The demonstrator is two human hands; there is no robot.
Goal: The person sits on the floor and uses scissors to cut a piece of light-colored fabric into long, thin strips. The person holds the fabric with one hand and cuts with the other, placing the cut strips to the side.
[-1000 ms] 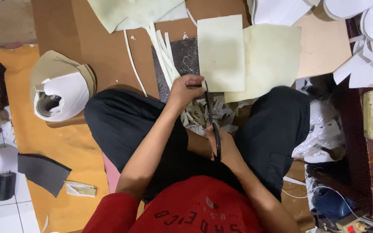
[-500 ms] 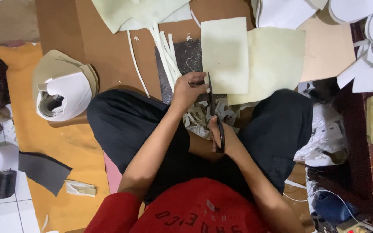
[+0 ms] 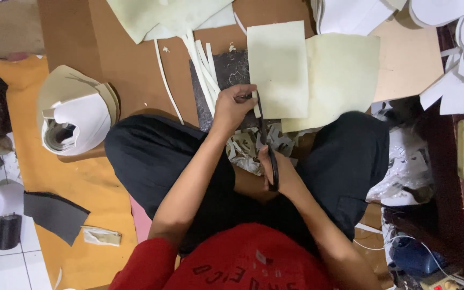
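Your right hand is closing around the black scissors, blades pointing straight away from you. Your left hand, nearer the work, is pinching the near edge of a pale cream sheet, flat, matte, rectangular, lying over a dark mat beside white strips.

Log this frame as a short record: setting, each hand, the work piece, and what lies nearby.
setting: person sitting cross-legged on the floor at a brown board
left hand: pinches the edge of the pale sheet
right hand: holds black scissors, blades pointing at the sheet
under sheet: dark mat
nearby: white strips, scraps in the lap, paper roll at the left
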